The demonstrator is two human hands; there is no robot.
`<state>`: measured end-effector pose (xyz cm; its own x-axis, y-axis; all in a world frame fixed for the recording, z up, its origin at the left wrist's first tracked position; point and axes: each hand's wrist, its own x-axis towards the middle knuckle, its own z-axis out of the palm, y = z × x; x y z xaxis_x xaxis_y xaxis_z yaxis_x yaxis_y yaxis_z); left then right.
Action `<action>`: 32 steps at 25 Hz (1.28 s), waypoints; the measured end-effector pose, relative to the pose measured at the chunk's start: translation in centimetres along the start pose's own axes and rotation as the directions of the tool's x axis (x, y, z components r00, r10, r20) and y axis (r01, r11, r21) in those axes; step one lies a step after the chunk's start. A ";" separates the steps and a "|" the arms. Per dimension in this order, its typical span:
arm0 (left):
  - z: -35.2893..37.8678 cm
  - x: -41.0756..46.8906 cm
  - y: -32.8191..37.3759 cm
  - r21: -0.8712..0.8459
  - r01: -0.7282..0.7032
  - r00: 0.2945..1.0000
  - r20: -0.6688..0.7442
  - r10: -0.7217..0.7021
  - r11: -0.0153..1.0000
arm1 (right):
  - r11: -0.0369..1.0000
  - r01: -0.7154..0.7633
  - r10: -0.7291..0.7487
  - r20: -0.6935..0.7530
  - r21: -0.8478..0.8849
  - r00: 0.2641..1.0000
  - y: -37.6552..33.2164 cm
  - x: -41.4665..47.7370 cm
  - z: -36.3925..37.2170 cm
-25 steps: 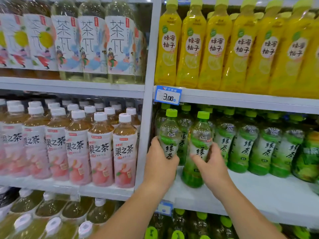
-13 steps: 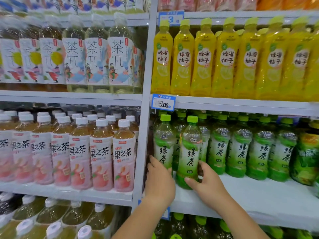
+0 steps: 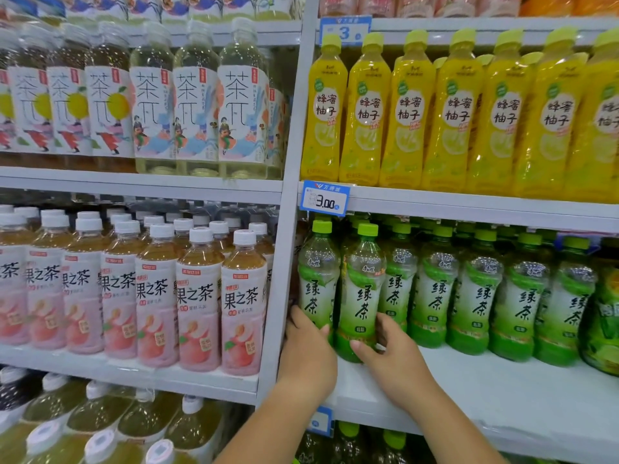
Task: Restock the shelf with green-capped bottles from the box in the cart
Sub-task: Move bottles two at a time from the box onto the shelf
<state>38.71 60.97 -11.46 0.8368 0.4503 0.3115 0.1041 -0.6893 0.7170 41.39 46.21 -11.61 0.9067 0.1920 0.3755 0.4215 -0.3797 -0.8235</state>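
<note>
Lower centre: the left grip (image 3: 308,356) clasps the end green-tea bottle (image 3: 318,283), the right grip (image 3: 395,360) its neighbour bottle (image 3: 363,289), both on the shelf (image 3: 502,390); its bare front suggests more restocking ahead (box, cart unseen).

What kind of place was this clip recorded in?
Most likely a shop's drinks aisle: white metal shelves packed with green-capped green tea bottles and yellow plastic bottles, plus a blue-framed 3.00 price tag.
</note>
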 end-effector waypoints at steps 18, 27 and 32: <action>-1.0 -0.9 -0.3 -0.049 -0.016 0.999 -0.032 0.014 0.999 | 0.978 -0.031 0.023 -0.044 -0.205 0.999 -0.5 -0.8 0.2; -2.1 -2.2 0.5 0.015 -0.062 0.995 0.076 0.060 0.998 | 0.973 -0.052 0.054 0.001 -0.226 0.999 -0.5 -0.7 -0.2; -3.0 -2.5 -0.9 -0.067 -0.120 0.980 0.154 0.129 0.990 | 0.965 -0.059 0.063 0.008 -0.254 0.998 -1.2 -0.9 -0.2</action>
<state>34.95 62.16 -11.02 0.9160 0.2644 0.3017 -0.0338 -0.6986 0.7147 40.09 46.31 -10.87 0.9314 0.1745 0.3195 0.3571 -0.6075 -0.7095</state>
